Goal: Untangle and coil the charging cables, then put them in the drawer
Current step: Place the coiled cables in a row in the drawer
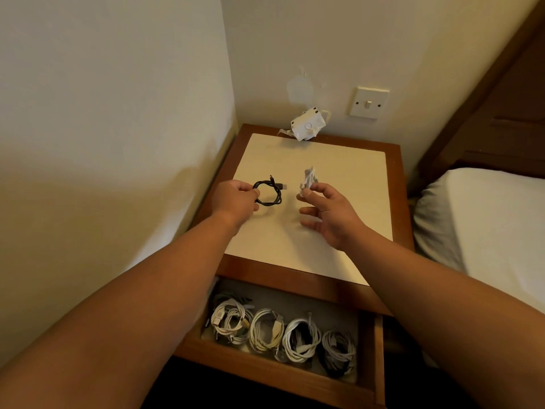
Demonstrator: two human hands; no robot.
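1. A bedroom is shown.
2. A small wooden bedside table (395,178) with a pale inset top is set into a corner of cream-painted walls (324,54).
3. Just to the right of the table, a bed (486,219) made up in white bedding is seen.
4. Behind and to the right of the table, a dark wooden headboard (507,119) is stood against the wall.
5. On the wall behind the table, a white light switch (368,102) is mounted.
6. Under the table's top, a drawer (265,368) is pulled open, and coiled cables (258,332) are kept in it in a row.
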